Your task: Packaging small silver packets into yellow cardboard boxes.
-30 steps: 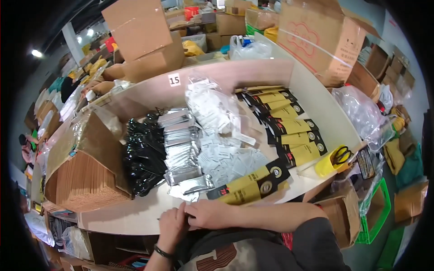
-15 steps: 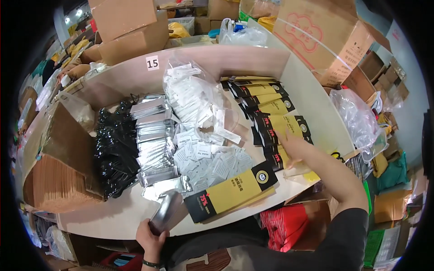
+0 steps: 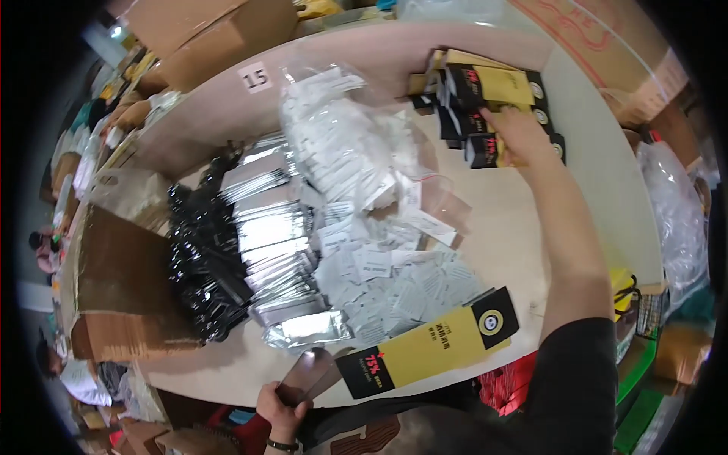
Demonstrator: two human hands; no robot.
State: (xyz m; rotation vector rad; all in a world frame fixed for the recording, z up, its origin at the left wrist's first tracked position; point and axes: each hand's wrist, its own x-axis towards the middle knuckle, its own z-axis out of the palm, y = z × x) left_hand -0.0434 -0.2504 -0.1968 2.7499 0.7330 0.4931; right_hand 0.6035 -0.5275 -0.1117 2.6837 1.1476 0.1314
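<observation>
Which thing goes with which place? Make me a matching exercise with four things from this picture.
Things:
1. Left hand
2. Right hand
3. Black pile
4. White label

Places or states:
A. At the far-right black-and-yellow packs
B. On the table's back wall
C. Holding a shiny packet
D. Between the carton and the silver packets

Right pairs: 1-C, 2-A, 3-D, 4-B
</observation>
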